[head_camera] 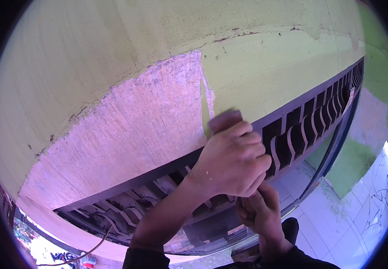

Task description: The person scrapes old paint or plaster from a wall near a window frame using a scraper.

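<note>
My left hand (232, 159) is closed on a scraper (226, 121), whose wide blade lies at the lower edge of the green painted wall (264, 77). Just below it, my right hand (259, 208) grips the lower end of the same tool; most of the handle is hidden by my fingers. To the left of the blade, a large pale pinkish patch of bare wall (137, 127) shows where there is no green paint. A narrow bare strip runs down beside a thin sliver of green paint above the blade.
Under the wall runs a dark frame with curved metal bars (291, 143). A cable (95, 248) hangs at the lower left, near a bucket (88, 260). Green-and-bare wall (355, 161) and white floor tiles (331, 232) lie at the right. A crack crosses the upper wall.
</note>
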`<state>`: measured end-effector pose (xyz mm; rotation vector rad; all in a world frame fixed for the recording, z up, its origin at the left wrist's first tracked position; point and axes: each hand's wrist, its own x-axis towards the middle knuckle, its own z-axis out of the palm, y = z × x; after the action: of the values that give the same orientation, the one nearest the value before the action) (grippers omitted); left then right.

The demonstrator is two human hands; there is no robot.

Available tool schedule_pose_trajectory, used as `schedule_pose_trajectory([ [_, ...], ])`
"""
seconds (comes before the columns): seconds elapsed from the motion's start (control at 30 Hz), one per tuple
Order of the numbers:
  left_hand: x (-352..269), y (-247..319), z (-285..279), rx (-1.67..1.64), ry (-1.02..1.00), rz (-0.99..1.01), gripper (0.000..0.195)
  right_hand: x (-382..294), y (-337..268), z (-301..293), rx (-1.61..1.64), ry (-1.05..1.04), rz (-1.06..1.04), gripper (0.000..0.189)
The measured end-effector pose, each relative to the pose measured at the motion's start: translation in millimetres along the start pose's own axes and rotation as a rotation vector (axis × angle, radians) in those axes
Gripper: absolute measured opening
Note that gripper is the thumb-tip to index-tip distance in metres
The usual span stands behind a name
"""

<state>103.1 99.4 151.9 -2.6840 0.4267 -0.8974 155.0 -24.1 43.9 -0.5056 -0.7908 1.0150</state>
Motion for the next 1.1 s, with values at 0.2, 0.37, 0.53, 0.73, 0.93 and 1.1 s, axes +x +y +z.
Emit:
schedule_pose_trajectory([
  [0.2,-12,10,16,-0.077,0.061,-0.011,0.017,-12,1,-6,-0.041,0.011,0.048,0.020],
  [0.37,-2,9,7,-0.052,0.124,-0.046,0.017,-10,-9,-2,-0.116,0.002,0.038,0.021],
  [0.53,3,1,-2,-0.058,0.136,-0.038,0.017,-5,-25,11,-0.165,0.016,0.066,0.024],
  [0.73,4,7,8,-0.062,0.109,-0.065,0.016,-9,-23,-4,-0.129,0.012,0.108,0.023],
  [0.93,14,2,-2,-0.028,0.182,-0.092,0.014,-2,-43,7,-0.074,0.004,0.103,0.021],
  [1.1,16,0,-9,-0.017,0.114,-0.093,0.012,1,-44,14,-0.074,0.044,0.108,0.023],
])
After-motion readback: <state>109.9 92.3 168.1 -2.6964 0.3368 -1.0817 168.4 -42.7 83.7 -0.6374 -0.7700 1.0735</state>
